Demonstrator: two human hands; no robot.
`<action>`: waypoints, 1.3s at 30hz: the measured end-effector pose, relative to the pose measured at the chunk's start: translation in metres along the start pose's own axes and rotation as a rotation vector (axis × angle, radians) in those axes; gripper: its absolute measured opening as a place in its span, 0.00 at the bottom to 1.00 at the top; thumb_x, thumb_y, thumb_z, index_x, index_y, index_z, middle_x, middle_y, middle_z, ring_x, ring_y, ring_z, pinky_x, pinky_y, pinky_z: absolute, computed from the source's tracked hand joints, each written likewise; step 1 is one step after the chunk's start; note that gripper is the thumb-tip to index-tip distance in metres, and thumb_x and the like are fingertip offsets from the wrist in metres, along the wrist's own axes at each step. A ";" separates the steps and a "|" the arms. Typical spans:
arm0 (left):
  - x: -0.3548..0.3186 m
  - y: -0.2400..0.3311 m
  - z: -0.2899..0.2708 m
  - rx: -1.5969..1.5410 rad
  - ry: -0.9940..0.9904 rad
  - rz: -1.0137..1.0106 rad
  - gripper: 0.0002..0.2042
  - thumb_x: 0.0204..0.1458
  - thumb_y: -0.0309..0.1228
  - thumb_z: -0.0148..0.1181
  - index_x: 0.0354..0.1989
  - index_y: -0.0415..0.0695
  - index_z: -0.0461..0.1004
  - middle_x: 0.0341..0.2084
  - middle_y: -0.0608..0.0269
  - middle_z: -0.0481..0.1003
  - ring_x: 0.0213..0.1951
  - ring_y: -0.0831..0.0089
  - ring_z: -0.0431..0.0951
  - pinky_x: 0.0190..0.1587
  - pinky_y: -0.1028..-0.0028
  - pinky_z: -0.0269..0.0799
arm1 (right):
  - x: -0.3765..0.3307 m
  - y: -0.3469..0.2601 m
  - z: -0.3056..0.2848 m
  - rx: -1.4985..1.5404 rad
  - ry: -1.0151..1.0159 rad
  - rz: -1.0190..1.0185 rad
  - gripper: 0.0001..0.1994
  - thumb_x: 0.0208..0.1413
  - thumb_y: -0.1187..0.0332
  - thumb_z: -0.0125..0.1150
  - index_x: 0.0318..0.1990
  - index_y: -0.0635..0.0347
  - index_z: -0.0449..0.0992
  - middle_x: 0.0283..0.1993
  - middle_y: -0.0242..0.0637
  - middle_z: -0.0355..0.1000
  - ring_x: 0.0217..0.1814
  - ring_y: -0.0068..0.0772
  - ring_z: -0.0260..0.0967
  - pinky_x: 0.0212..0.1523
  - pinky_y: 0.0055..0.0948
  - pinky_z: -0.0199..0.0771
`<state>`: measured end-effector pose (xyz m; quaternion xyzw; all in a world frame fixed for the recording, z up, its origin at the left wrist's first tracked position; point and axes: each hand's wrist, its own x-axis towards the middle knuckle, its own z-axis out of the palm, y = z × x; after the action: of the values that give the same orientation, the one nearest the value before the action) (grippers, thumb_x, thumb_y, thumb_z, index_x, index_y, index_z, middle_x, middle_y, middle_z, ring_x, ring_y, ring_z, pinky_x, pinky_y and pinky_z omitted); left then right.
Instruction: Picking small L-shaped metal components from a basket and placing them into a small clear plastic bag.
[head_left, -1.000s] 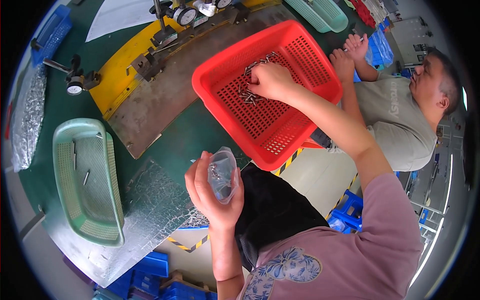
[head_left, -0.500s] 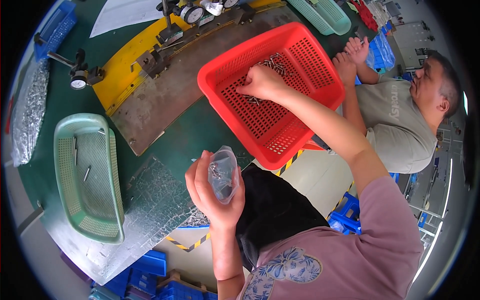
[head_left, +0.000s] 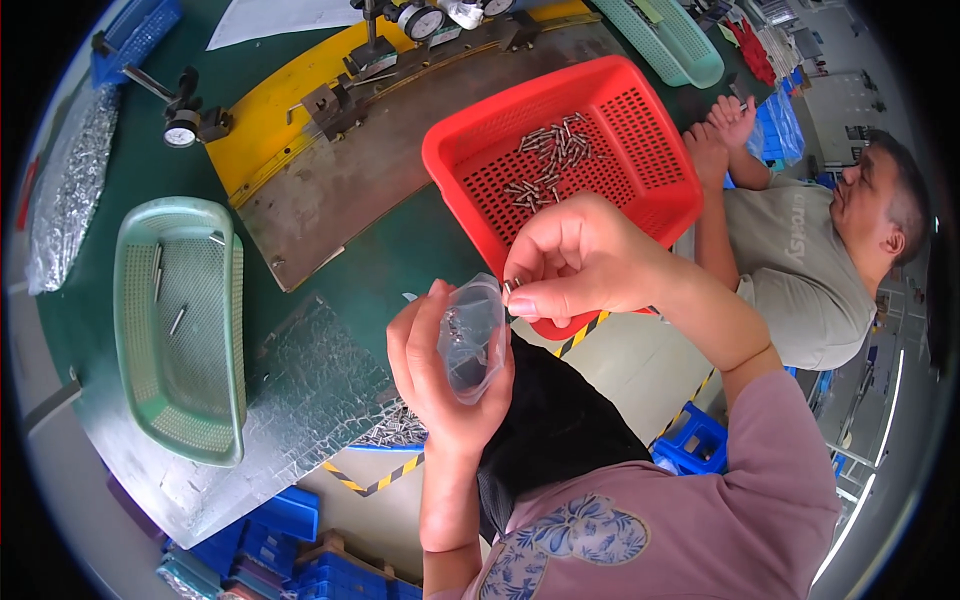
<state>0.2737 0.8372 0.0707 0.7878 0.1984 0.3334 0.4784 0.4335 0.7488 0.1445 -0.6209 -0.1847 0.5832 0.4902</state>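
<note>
My left hand [head_left: 440, 375] is wrapped round a clear plastic bag [head_left: 474, 345], its mouth held wide. A few small shiny metal pieces show inside the bag. At the bag's right rim, my right hand [head_left: 575, 265] pinches small metal pins [head_left: 512, 287] between thumb and fingers; how many is hidden. Just beyond that hand stands a red perforated plastic basket [head_left: 465, 160]. Loose metal pins [head_left: 560, 145] lie scattered in two rough heaps on its floor.
A green mesh basket [head_left: 235, 330] with a few pins stands at left. Dial gauges [head_left: 420, 22] and a metal plate [head_left: 370, 150] lie toward the back. Below the table's edge is a tray of metal pins [head_left: 395, 430]. A co-worker [head_left: 800, 250] sits at right.
My right hand has come out of the red basket toward me, bringing metal pins to the bag's rim. My left hand still holds the bag. The view has shifted slightly.
</note>
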 end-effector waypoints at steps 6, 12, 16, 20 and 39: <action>0.002 0.005 0.001 -0.033 -0.001 0.015 0.31 0.35 0.21 0.66 0.53 0.38 0.64 0.41 0.50 0.69 0.40 0.58 0.72 0.42 0.65 0.69 | -0.003 -0.001 0.000 0.039 -0.038 0.032 0.08 0.47 0.74 0.65 0.33 0.69 0.75 0.26 0.34 0.73 0.23 0.17 0.69 0.23 0.15 0.69; 0.000 0.005 0.002 -0.035 0.009 0.008 0.31 0.35 0.21 0.66 0.53 0.37 0.64 0.41 0.50 0.69 0.40 0.58 0.72 0.42 0.65 0.69 | -0.004 0.000 0.001 0.053 -0.047 0.030 0.08 0.47 0.74 0.65 0.33 0.69 0.75 0.26 0.34 0.73 0.23 0.17 0.69 0.23 0.15 0.68; -0.001 0.004 0.001 -0.039 0.008 0.007 0.31 0.36 0.21 0.66 0.53 0.37 0.64 0.41 0.50 0.69 0.40 0.58 0.72 0.42 0.65 0.69 | -0.002 0.003 0.003 0.024 -0.046 -0.004 0.08 0.48 0.74 0.65 0.33 0.69 0.75 0.26 0.34 0.73 0.23 0.16 0.69 0.22 0.15 0.68; -0.004 0.002 0.003 -0.060 0.002 -0.015 0.31 0.35 0.21 0.65 0.53 0.37 0.64 0.41 0.50 0.69 0.40 0.57 0.72 0.44 0.64 0.68 | -0.003 0.006 0.006 0.010 -0.048 0.012 0.08 0.47 0.73 0.66 0.33 0.66 0.75 0.25 0.32 0.73 0.23 0.14 0.69 0.21 0.15 0.67; -0.019 -0.007 0.006 0.042 -0.065 0.008 0.30 0.36 0.21 0.66 0.53 0.36 0.64 0.43 0.50 0.68 0.42 0.57 0.71 0.45 0.65 0.69 | 0.039 0.063 -0.078 -1.387 0.603 -0.134 0.05 0.47 0.67 0.61 0.31 0.55 0.76 0.30 0.35 0.74 0.33 0.37 0.73 0.32 0.36 0.72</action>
<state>0.2653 0.8247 0.0563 0.8087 0.1865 0.3056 0.4667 0.4920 0.7213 0.0589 -0.9068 -0.4044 0.1076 0.0509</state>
